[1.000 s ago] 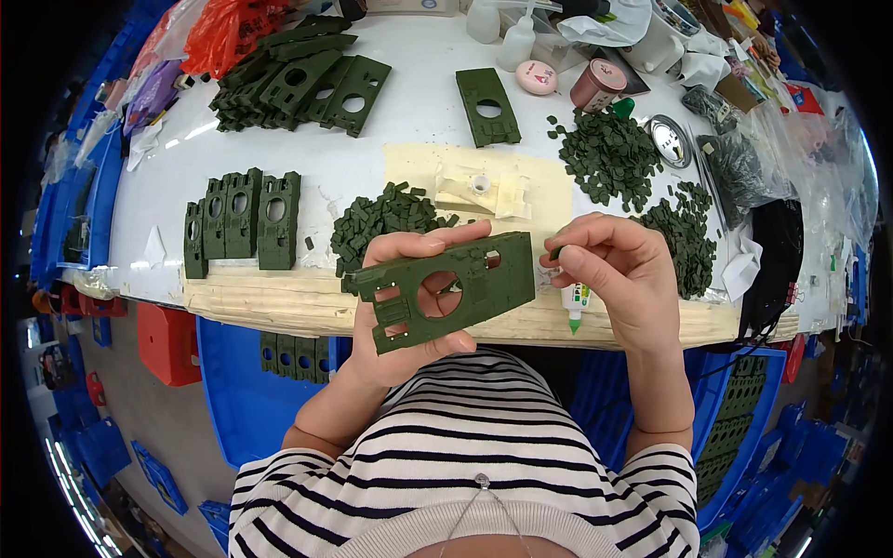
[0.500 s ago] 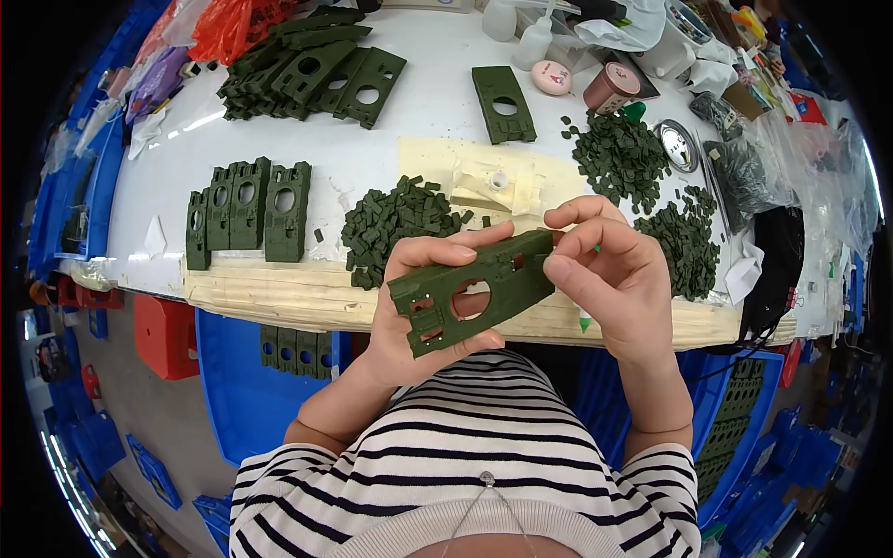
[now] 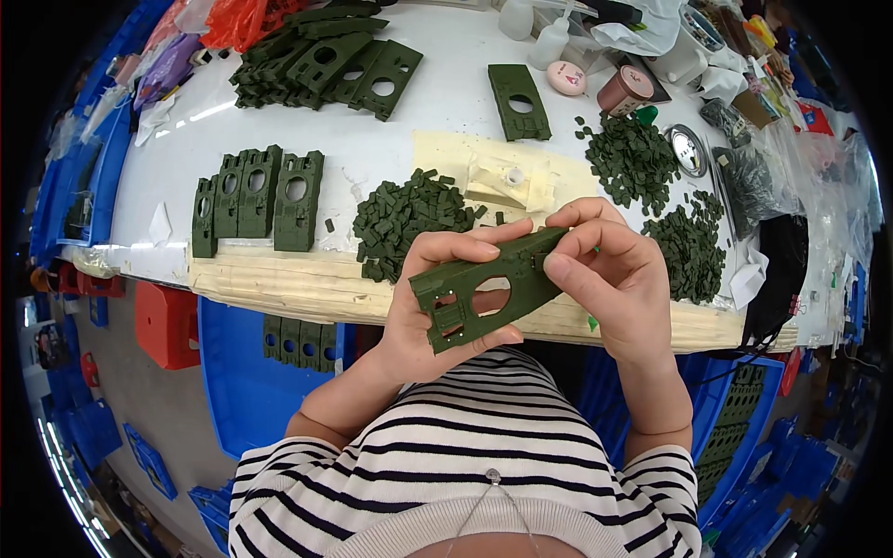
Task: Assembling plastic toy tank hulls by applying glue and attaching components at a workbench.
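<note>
My left hand [image 3: 406,325] holds a dark green plastic toy tank hull [image 3: 526,286], tilted, its large round hole facing up. The thumb lies along the near edge and the fingers along the far edge. At the hull's right end, my right hand [image 3: 621,288] has thumb and fingertips brought together over a small slot; whatever they pinch is hidden. Behind the hull is a heap of small flat green pieces [image 3: 409,219]. More such pieces form an upper right heap [image 3: 633,158] and a lower right heap [image 3: 686,251].
Several similar hulls [image 3: 296,223] line the table's left side. A pile of hulls [image 3: 321,65] lies farther back, with a single hull [image 3: 517,107] right of it. A cream-coloured block [image 3: 502,181] sits mid-table. Blue bins [image 3: 228,391] stand below the table edge.
The hull has shifted slightly right in the view, still in my left hand. My right fingertips now sit over its slot. The whole table view has shifted a little.
</note>
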Demonstrator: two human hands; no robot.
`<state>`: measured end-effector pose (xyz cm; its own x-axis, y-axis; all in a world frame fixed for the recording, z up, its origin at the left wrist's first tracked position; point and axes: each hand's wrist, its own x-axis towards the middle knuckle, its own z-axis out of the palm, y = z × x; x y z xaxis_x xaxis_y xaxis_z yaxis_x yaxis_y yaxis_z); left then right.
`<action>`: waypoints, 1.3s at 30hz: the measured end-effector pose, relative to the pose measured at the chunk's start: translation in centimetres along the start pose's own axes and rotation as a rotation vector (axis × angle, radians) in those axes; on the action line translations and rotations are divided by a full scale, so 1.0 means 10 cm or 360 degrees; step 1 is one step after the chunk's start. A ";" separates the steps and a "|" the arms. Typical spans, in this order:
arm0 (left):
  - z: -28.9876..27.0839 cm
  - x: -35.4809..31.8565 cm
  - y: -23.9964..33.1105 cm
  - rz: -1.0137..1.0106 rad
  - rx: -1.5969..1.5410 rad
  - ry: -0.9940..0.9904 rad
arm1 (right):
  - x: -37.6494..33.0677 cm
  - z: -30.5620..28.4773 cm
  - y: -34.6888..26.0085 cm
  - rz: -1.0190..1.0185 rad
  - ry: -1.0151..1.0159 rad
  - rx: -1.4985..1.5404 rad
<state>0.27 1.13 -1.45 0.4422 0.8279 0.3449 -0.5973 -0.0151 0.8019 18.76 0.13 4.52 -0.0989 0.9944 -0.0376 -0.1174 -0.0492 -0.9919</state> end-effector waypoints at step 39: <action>-0.37 -0.09 0.26 0.0065 -0.0243 0.0465 | -0.09 -0.05 0.38 -0.0449 -0.0015 -0.1570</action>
<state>-4.10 2.45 -1.48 0.2182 0.9545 0.2032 -0.7137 0.0141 0.7003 18.92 -0.92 0.71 -0.2016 0.9568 0.2095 0.7269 0.2895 -0.6227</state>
